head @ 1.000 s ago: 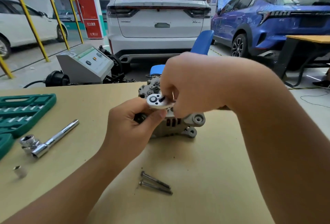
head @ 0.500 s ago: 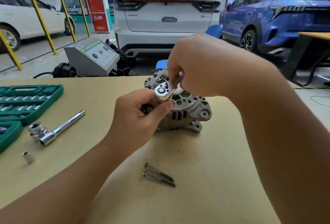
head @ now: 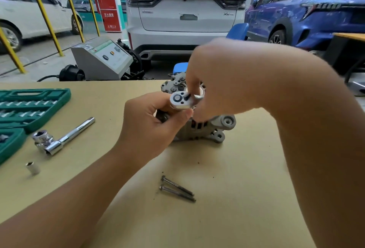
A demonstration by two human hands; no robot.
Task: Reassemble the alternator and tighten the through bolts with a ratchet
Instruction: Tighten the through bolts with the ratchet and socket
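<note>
The grey alternator (head: pixel 205 129) stands on the tan table (head: pixel 227 188), partly hidden behind both hands. A small ratchet (head: pixel 182 100) sits with its head over the alternator's top. My left hand (head: pixel 150 125) grips the ratchet head from below, thumb against it. My right hand (head: pixel 221 82) curls around the ratchet's handle from above and hides the handle. Two loose through bolts (head: pixel 177 188) lie side by side on the table in front of the alternator.
A green socket case (head: pixel 29 107) lies open at the left edge. Beside it rest a chrome sliding T-bar with a socket (head: pixel 61 139) and a loose small socket (head: pixel 32 167). Beyond the table stand a grey machine (head: pixel 102 60), a white car and a blue car.
The ratchet head has swung a little, with my right hand shifting over it. My left hand stays around the head. The camera view has shifted slightly.
</note>
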